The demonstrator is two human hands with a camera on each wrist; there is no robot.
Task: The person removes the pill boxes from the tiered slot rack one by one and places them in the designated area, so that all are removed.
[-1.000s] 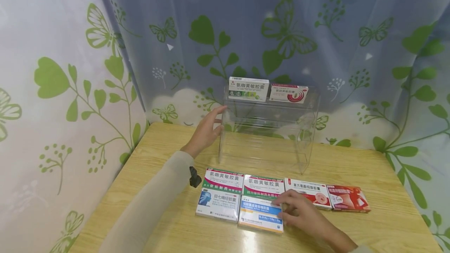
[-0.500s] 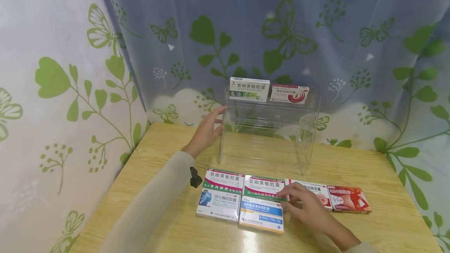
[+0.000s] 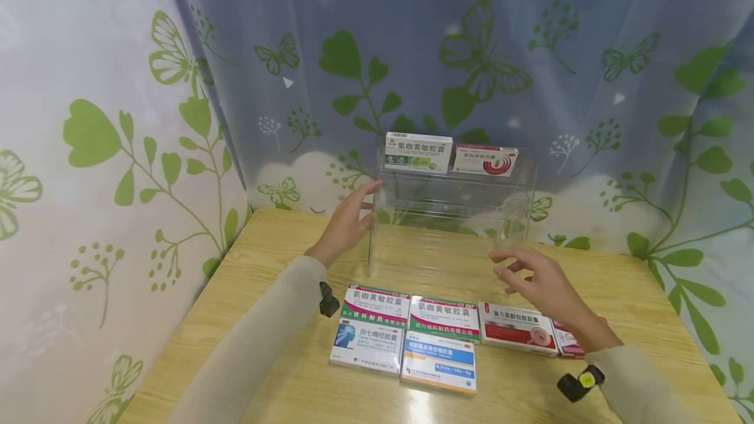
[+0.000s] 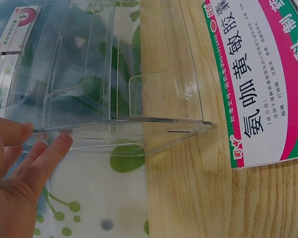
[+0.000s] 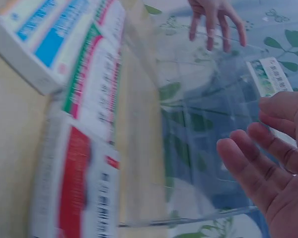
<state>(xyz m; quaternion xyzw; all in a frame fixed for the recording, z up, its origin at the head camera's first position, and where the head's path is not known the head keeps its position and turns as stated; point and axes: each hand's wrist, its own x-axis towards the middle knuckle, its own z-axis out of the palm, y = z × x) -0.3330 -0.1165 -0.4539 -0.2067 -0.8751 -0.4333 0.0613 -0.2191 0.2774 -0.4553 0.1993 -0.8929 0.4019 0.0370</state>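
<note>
A clear acrylic stepped display rack (image 3: pixel 436 198) stands at the back of the wooden table. My left hand (image 3: pixel 344 224) touches its left side panel with extended fingers; the left wrist view has fingertips (image 4: pixel 64 140) at the panel's edge. My right hand (image 3: pixel 538 280) hovers before the rack's right front, fingers loosely bent, nothing held. On the top step lean a white-and-green medicine box (image 3: pixel 418 154) and a white-and-red medicine box (image 3: pixel 485 161). Just below the right hand lies a white medicine box with a red band (image 3: pixel 518 329). A red medicine box (image 3: pixel 568 342) is partly hidden by the right wrist.
Two pink-and-green medicine boxes (image 3: pixel 377 304) lie flat in the row before the rack. Nearer me lie a white medicine box with a blue head picture (image 3: pixel 368 345) and a blue-and-yellow medicine box (image 3: pixel 438 362). A patterned curtain (image 3: pixel 365 31) hangs behind the table (image 3: pixel 283 247).
My right hand has left the blue-and-yellow medicine box and moved up, forward and to the right, toward the rack, uncovering the red-banded box. The left hand stays at the rack's side.
</note>
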